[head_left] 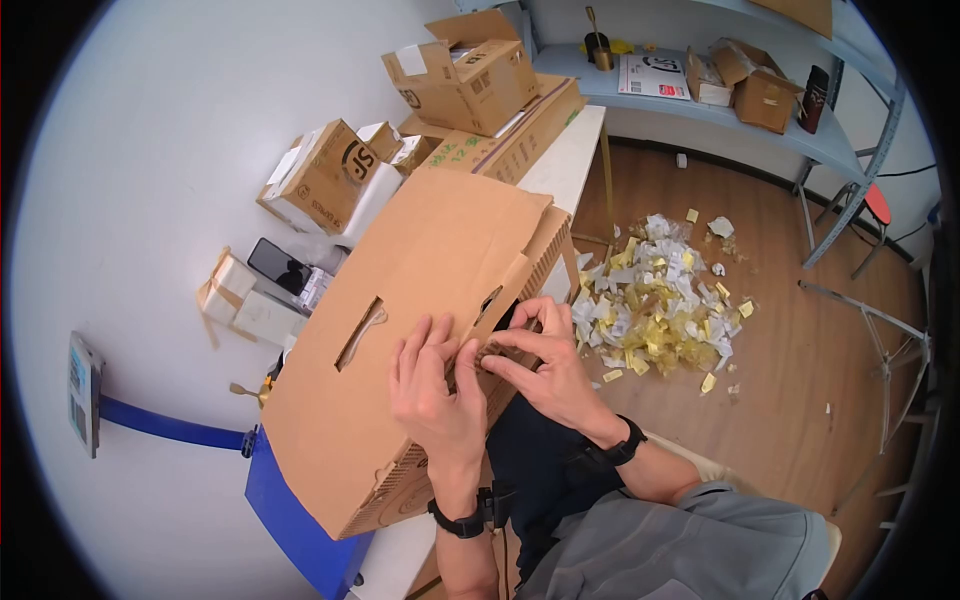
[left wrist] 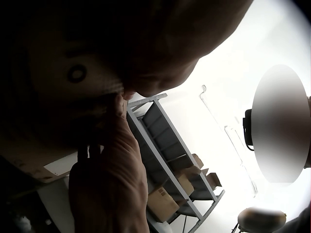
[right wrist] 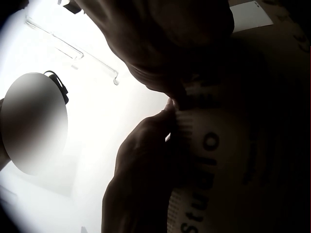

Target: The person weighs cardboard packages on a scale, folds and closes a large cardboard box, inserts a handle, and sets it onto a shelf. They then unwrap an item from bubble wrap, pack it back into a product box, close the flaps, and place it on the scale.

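Note:
A large brown cardboard box [head_left: 440, 240] lies tilted before me, with a slot cut in its top panel and a ragged, corrugated near edge. My left hand [head_left: 437, 395] rests on the top panel, fingers bent, its thumb at that edge. Right beside it, my right hand [head_left: 550, 365] pinches the cardboard at the edge between thumb and forefinger, close to a dark opening. In the right wrist view, the box side [right wrist: 209, 160] carries printed lettering, and both hands meet at its rim. The left wrist view is dark, with the fingertips together at the box edge.
Smaller cartons [head_left: 470, 85] stand beyond the box. Crumpled paper and yellow scraps [head_left: 660, 300] are heaped on the floor to the right. A shelf [head_left: 640, 100] holds a spray can and open boxes. A blue scale [head_left: 300, 520] with a display sits at left.

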`<state>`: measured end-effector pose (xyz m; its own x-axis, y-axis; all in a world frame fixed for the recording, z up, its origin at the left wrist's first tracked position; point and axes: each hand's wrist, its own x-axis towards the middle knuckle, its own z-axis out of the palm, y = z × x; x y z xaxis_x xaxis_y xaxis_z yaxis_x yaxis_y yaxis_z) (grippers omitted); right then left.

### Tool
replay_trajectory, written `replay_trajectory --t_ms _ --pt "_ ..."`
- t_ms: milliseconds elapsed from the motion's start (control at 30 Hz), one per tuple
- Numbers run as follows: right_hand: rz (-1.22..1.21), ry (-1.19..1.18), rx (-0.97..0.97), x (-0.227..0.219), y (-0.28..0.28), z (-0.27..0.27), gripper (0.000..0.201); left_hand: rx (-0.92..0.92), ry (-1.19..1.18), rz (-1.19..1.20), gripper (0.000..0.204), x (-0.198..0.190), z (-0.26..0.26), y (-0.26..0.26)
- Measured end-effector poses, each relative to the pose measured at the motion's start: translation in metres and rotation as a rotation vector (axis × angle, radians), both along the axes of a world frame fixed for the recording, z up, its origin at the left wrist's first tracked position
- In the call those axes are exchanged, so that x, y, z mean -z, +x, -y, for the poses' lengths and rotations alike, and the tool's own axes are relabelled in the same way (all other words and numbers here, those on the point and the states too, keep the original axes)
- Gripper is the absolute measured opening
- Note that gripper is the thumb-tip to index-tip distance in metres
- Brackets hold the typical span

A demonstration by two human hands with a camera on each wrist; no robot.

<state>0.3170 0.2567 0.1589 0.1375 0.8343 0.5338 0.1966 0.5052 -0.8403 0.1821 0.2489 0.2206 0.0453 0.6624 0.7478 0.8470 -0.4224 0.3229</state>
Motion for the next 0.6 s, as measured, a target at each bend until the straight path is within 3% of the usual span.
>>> replay_trajectory --t_ms 267,433,600 --pt "0.053 -0.025 -0.064 -0.009 0.015 -0.004 0.026 0.062 -0.164 -0.019 0.012 -0.011 -0.001 -0.002" --pt "0.076 0.072 0.056 0.0 0.01 0.0 0.024 0.097 0.051 -0.301 0.017 0.001 0.001 -0.009" --pt "0.04 0.226 0.082 0.001 0.032 -0.004 0.022 0.12 0.045 -0.239 0.016 -0.001 0.004 -0.002"
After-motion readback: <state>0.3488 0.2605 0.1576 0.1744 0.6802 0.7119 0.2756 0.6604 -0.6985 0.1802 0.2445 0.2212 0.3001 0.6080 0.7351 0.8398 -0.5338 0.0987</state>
